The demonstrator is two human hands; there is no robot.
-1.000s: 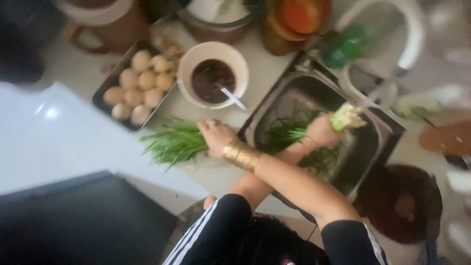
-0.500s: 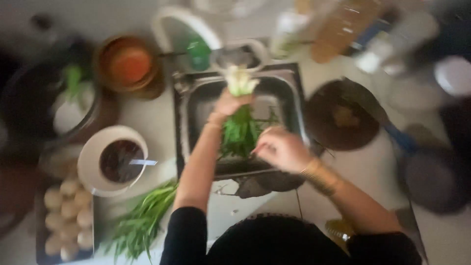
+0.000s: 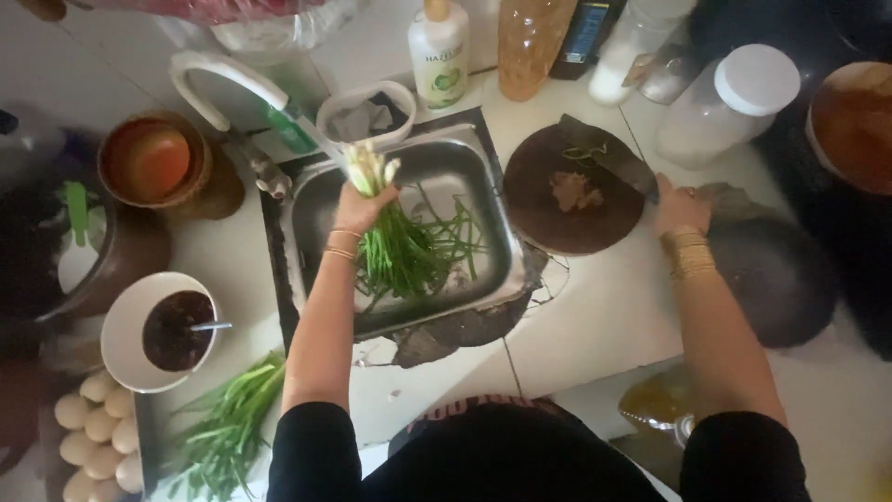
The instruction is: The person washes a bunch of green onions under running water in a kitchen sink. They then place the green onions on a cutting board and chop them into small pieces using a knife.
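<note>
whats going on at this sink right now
A person stands at a counter. The left hand grips a bunch of green onions over the metal sink, white ends up. The right hand rests at the edge of a round wooden board. More greens lie beside a tray of eggs.

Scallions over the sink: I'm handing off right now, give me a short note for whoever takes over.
Left hand: grip shut on a scallion bunch, white ends up, green tips down in the sink.
Right hand: resting at the edge of the round board, touching the cleaver lying on it; whether it grips is unclear.
More scallions lie on the counter beside the sauce bowl and eggs.
Done: one bunch is at the sink.
Left: counter scallions untouched, nothing chopped.
</note>
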